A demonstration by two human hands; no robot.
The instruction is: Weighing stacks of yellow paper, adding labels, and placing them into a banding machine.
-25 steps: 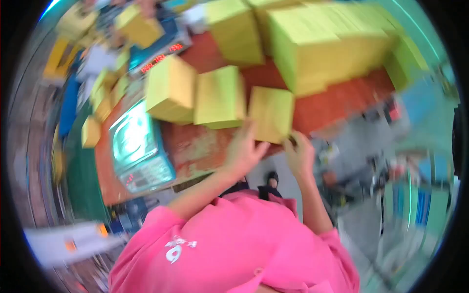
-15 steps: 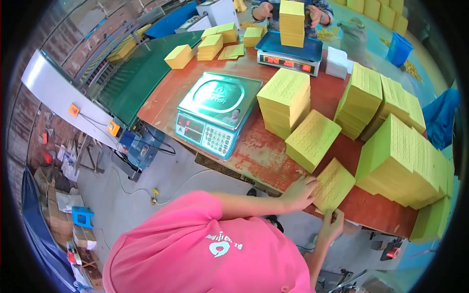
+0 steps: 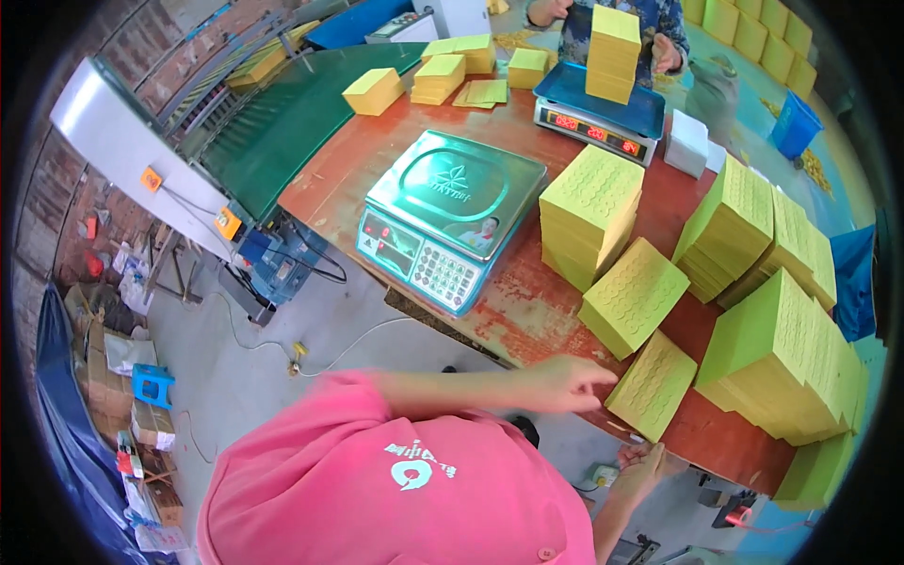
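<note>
A short stack of yellow paper (image 3: 652, 384) with punched wavy rows lies at the front table edge. My left hand (image 3: 576, 384) is beside its left corner, fingers stretched toward it, slightly blurred and holding nothing that I can see. Below the stack's near corner is my right hand (image 3: 643, 468), at the table edge, with its fingers loosely apart and nothing visible in them. A taller yellow paper stack (image 3: 636, 297) sits just behind the short one. Further back, another tall stack (image 3: 591, 212) stands beside a silver digital scale (image 3: 457, 193), whose plate is bare.
Big yellow stacks (image 3: 782, 363) crowd the table's right side, with more (image 3: 725, 231) behind them. Across the red table (image 3: 320, 184), a person in camouflage (image 3: 574, 42) is at a second scale (image 3: 598, 132) carrying a paper pile (image 3: 614, 56). A green conveyor belt (image 3: 282, 127) adjoins the left.
My left hand has drawn back leftward off the short stack. My right hand has dropped away from its near corner. The view has shifted, and the other person's hands have moved farther from their pile.
</note>
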